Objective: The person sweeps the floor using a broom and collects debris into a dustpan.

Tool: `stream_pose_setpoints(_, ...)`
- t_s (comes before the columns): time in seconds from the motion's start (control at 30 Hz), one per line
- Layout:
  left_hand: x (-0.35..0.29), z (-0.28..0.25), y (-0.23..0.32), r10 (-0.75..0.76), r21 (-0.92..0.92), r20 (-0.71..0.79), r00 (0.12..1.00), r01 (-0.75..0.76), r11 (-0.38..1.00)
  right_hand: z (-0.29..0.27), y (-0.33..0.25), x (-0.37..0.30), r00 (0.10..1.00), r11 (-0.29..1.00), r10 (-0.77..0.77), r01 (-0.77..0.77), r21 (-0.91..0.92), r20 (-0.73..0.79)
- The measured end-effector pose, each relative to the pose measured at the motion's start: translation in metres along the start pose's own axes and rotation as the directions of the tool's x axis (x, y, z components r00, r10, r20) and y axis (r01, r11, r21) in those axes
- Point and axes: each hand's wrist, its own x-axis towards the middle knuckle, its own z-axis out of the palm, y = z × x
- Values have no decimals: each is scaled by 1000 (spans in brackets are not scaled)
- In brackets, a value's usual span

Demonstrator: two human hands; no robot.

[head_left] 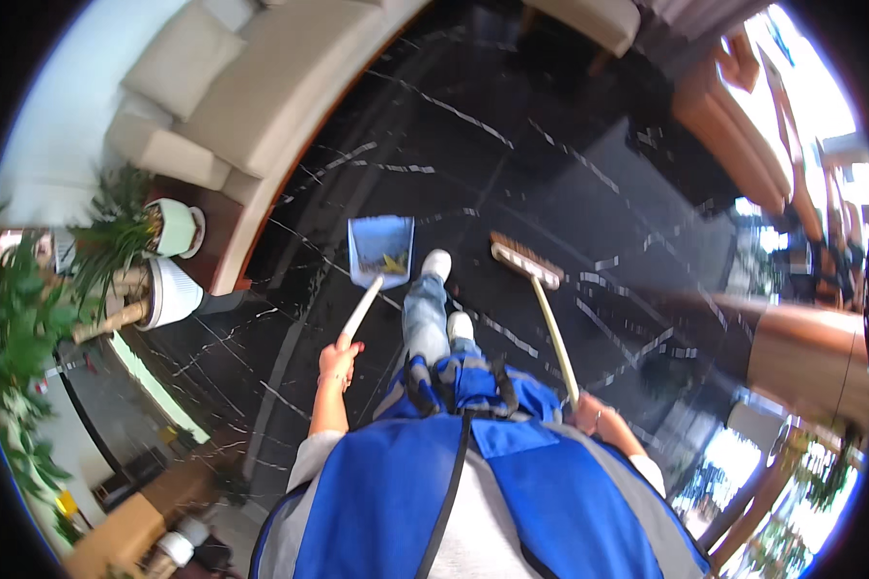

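From where I am standing, the person in the blue and grey vest (377, 502) is leaning over a black, white-veined floor (444, 183), walking with one white shoe (436, 264) ahead of the other. The left grip (337, 363) is closing around the pale handle (360, 311) of a blue dustpan (381, 234), its fingers wrapping the upper end. The dustpan is sitting just left of the leading shoe, its wide mouth facing away from the person; whether its edge is touching the floor I cannot tell. Yellow-green leaf scraps (394, 263) and darker bits are lying inside, toward the handle side. The right grip (589, 415) is clasping the top of a long-handled broom (554, 338), whose stick is slanting forward. Its head (526, 262) is resting slantwise to the right of the dustpan, well apart from it, brown bristles pointing away from the person. A beige sofa (261, 92) is standing along the left, and potted plants (174, 229) are clustering near its end.
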Motion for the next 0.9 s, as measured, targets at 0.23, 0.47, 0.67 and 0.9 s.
stream_pose_setpoints(0.23, -77, -55, -88, -116, -259, -124, 985, 80, 963, -22, -35, 52, 976, 982, 29, 12, -188, 217)
stream_pose_setpoints(0.47, -127, -80, -214, -155, -419, -274, 949, 27, 907, 14, -167, 49, 974, 902, -176, 218, -373, 141)
stream_pose_setpoints(0.67, -156, -109, -335, -241, -529, -257, 936, 73, 845, 122, -222, 31, 946, 815, -286, 324, -480, 151)
stream_pose_setpoints(0.9, -184, -188, -455, -263, -535, -161, 951, 140, 833, 232, -217, 13, 956, 744, -261, 286, -604, 131)
